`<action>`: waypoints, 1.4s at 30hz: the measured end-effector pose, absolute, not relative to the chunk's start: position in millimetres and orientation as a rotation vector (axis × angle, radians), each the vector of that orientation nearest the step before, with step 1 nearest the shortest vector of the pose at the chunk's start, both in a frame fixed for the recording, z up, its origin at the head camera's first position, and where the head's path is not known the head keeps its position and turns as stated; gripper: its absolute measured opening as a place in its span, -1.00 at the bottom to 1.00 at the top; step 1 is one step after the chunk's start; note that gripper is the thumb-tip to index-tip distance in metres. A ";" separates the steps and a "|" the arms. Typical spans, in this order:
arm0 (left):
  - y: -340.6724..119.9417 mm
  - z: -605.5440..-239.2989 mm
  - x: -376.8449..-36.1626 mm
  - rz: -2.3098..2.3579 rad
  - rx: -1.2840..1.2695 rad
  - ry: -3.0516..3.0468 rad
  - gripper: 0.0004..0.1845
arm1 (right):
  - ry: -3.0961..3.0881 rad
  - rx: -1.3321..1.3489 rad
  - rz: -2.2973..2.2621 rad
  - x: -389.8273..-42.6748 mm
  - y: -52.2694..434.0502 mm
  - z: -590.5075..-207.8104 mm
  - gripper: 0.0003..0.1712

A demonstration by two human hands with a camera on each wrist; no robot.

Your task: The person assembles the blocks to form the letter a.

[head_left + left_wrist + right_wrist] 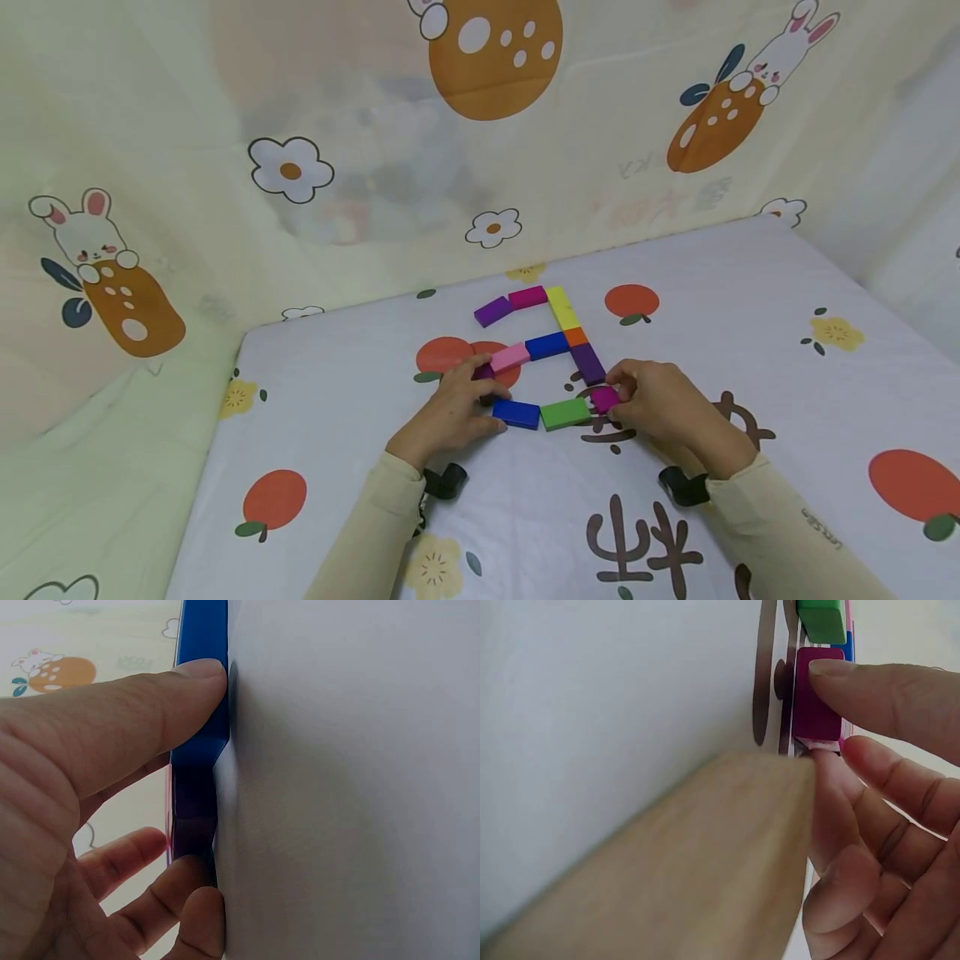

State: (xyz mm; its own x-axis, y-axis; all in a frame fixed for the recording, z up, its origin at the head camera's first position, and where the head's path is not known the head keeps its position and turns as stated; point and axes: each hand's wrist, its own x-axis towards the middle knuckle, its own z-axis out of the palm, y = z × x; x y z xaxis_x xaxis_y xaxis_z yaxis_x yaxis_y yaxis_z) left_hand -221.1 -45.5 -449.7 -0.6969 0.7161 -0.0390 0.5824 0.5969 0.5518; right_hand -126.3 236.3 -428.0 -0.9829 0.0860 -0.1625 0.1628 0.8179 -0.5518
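Note:
My left hand is at the lower left corner of a figure of coloured blocks. Its thumb presses the near side of a blue block, and its fingers curl round by a dark purple block, mostly covered in the head view. My right hand pinches a magenta block between thumb and fingers at the lower right corner. Between the two hands lies a green block, lined up with the blue one. In the right wrist view the thumb lies on the magenta block, close to the green one.
Farther back, a pink block and a second blue block form a middle row. Yellow, orange and purple blocks run down the right side. Another magenta block and a purple block top the figure. A printed cloth covers the table.

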 end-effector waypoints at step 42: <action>-45.2 -450.7 -219.4 0.756 1.058 2.596 -0.65 | 2.874 0.317 -0.869 -124.9 228.9 -430.1 -0.59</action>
State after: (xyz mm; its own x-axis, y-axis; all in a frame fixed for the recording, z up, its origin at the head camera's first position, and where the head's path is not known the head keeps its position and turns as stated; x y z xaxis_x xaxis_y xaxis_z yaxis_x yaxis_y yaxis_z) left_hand -219.4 -45.2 -450.7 -0.7100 0.7038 -0.0234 0.5811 0.6044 0.5450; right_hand -124.9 228.9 -430.1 -0.9705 0.1642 -0.1766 0.2346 0.8128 -0.5332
